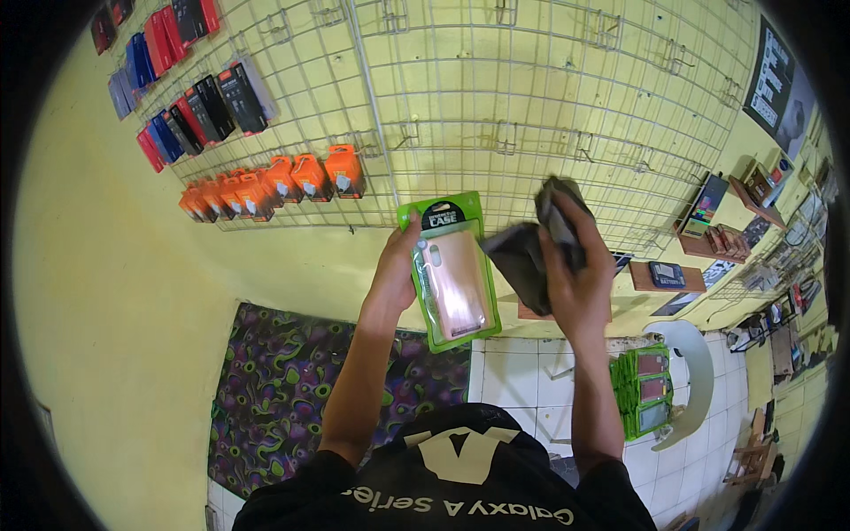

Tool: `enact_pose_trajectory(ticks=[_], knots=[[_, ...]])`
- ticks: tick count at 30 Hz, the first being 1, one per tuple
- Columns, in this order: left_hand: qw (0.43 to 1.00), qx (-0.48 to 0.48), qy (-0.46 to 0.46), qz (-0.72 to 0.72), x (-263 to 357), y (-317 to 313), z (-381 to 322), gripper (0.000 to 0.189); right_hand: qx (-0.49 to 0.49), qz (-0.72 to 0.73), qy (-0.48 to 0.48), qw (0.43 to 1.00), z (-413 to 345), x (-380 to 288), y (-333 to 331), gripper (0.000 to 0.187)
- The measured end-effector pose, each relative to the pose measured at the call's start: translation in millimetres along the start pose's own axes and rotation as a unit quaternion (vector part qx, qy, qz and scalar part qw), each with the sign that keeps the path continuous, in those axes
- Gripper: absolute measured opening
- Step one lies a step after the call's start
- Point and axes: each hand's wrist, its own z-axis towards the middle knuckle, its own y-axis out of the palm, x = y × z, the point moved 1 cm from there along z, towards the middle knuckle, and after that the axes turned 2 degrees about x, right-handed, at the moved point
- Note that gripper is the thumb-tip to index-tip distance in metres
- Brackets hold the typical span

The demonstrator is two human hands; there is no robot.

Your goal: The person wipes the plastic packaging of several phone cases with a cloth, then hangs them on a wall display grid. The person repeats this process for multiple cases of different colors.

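My left hand (396, 265) grips the left edge of a packaged phone case (458, 279), its thumb near the top corner. The package is upright with a green border and a clear front, and a pinkish case shows inside. To its right, my right hand (576, 265) is closed on a crumpled dark cloth (524, 265). One part of the cloth sticks up above the fingers and another hangs to the left, close to the package's right edge.
A wire grid rack (465, 99) with hooks covers the yellow wall ahead. Orange boxes (309, 178) and dark, red and blue packages (242, 96) hang at left. Green packages (651, 391) are stacked on a pale chair (700, 391) at lower right. A patterned mat (285, 398) lies below left.
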Motion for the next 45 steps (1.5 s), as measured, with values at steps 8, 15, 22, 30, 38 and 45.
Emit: enact_pose_trajectory(ticks=[8, 15, 22, 30, 38, 45], knots=[[0.993, 0.074, 0.024, 0.092, -12, 33, -3, 0.045, -0.047, -0.181, -0.024, 0.982, -37, 45, 75, 0.045], [0.992, 0.066, 0.109, -0.001, 50, 25, -2, 0.045, -0.193, -0.055, 0.109, 0.974, -154, 113, 66, 0.036], [0.994, 0.033, 0.100, -0.004, 39, 11, 3, 0.046, -0.139, 0.316, 0.421, 0.839, -126, 115, 30, 0.038], [0.995, 0.075, 0.058, 0.043, 17, 31, 2, 0.052, -0.163, 0.318, 0.412, 0.838, -89, 53, 32, 0.047], [0.993, -0.051, -0.025, -0.100, -2, 17, -21, 0.047, -0.133, 0.345, 0.411, 0.833, -90, 55, 42, 0.038], [0.982, -0.084, 0.008, -0.168, 10, -4, -26, 0.043, 0.012, 0.186, 0.386, 0.904, -73, 38, -14, 0.041]])
